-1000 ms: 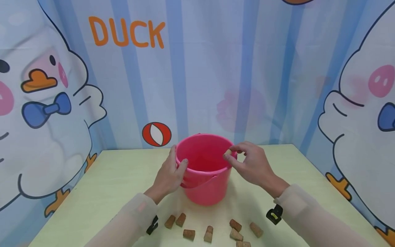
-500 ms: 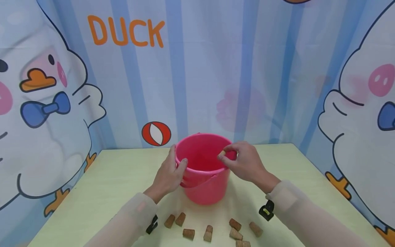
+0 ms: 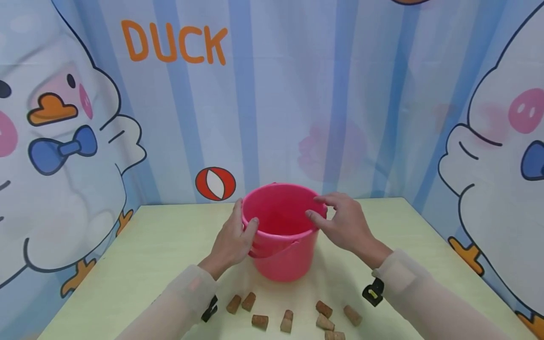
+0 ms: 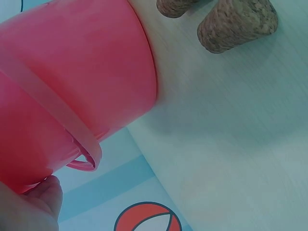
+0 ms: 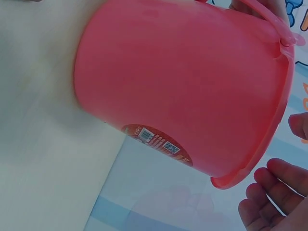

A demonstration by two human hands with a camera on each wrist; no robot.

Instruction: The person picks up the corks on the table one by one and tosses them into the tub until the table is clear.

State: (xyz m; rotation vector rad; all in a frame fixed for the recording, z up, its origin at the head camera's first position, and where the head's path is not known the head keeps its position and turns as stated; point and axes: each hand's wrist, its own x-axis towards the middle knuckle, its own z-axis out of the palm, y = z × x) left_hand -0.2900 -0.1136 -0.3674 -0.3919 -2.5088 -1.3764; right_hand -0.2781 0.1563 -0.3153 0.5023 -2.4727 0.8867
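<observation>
A pink plastic bucket (image 3: pixel 284 264) stands upright on the table, its handle folded down against the near side. My left hand (image 3: pixel 231 241) grips the left rim, thumb toward the near side; fingertips (image 4: pixel 48 192) show beside the rim in the left wrist view. Over the right rim, my right hand (image 3: pixel 346 224) has its thumb and fingers spread apart with nothing between them. In the right wrist view, its fingers (image 5: pixel 281 187) lie just beyond the rim. The bucket's floor is hidden. Several corks lie in front of it, such as a cork (image 3: pixel 260 322) lying on its side.
More corks lie at the near right, one cork (image 3: pixel 352 315) apart from the others. The pale table (image 3: pixel 178 255) meets a striped duck-print curtain (image 3: pixel 289 94) behind the bucket. Black wrist straps show at both sleeves.
My right hand moved left over the rim with a pinched cork, then its fingers parted and the cork left them. It has since drawn slightly right. The left hand kept its hold.
</observation>
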